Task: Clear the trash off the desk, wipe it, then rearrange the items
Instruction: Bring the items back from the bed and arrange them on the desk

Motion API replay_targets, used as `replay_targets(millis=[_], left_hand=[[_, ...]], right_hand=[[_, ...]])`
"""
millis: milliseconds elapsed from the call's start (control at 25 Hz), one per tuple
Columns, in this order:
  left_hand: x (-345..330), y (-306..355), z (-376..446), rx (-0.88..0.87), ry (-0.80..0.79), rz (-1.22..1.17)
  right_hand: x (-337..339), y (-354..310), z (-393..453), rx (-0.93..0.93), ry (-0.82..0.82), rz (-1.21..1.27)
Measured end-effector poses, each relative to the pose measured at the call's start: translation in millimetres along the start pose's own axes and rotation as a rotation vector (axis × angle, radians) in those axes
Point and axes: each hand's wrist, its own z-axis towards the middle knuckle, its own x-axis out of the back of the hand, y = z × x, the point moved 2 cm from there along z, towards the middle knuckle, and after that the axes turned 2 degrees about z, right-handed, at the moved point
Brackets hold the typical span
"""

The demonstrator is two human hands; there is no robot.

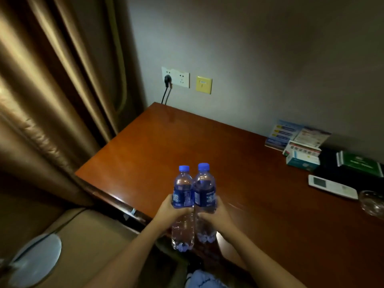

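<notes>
- The left bottle (182,204) has a blue label with white print, too blurred to read.
- The right bottle (204,201) has a like blue label; large white characters show on it, but none can be made out.
- The leaflets (291,135) at the wall carry rows of coloured print, too small to read.
- The small box (302,157) bears pictures and lines of text, unreadable.
- The green booklet (360,163) shows a pale emblem and a line of print, not legible.
- The white remote (332,187) has a dark screen with no digits to be read.
</notes>
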Motion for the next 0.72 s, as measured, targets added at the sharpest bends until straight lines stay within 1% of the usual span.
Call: replay_targets(millis=[80,200,280,360,480,560,640,720], left_hand=[[20,23,36,0.015,0.032,0.020],[44,61,85,-0.057,0.099,0.031],[59,79,109,-0.090,0.161,0.042],[71,90,131,-0.126,0.218,0.059],[85,100,167,-0.169,0.264,0.069],[94,100,192,-0.181,0.276,0.038],[102,102,211,-0.210,0.292,0.024],[108,100,228,-0.196,0.297,-0.016]], right_hand=[[-1,-21,40,-0.003,-0.001,0.021],[1,-57,98,0.076,0.023,0.017],[-1,-77,128,0.079,0.054,0.005],[-3,-93,154,0.116,0.129,-0.022],[-9,-107,194,0.174,0.225,-0.037],[-14,-110,218,0.204,0.278,-0.040],[-15,-112,235,0.206,0.364,-0.063],[-16,-110,249,0.207,0.424,-0.048]])
